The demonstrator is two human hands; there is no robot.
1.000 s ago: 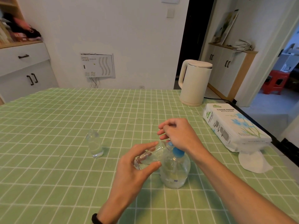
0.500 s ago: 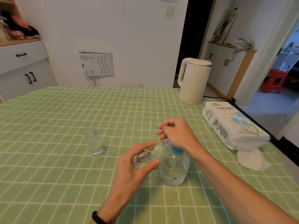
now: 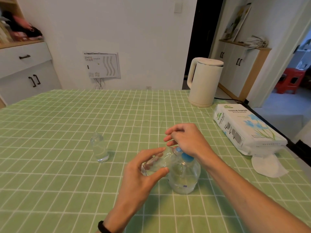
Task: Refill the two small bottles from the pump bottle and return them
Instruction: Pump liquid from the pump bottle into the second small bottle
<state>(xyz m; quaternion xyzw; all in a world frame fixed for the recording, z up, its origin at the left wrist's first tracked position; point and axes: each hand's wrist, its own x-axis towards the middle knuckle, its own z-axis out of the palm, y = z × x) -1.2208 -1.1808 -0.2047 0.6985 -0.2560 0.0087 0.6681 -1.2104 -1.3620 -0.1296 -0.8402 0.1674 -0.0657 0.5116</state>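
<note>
Small bottle (image 3: 156, 163), clear and see-through, lies tilted in the left hand (image 3: 143, 179), thumb and fingers curled round it, mouth pointing up-right against the blue pump head of the clear pump bottle (image 3: 184, 175). Right hand (image 3: 186, 140) presses the pump, fingers loosely bent. A second small bottle (image 3: 99, 147) stands upright on the green checked tablecloth (image 3: 67, 182), well left.

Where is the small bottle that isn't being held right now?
In the head view, the free small bottle stands upright on the green checked tablecloth, left of centre, apart from the left hand and the pump bottle.
</note>
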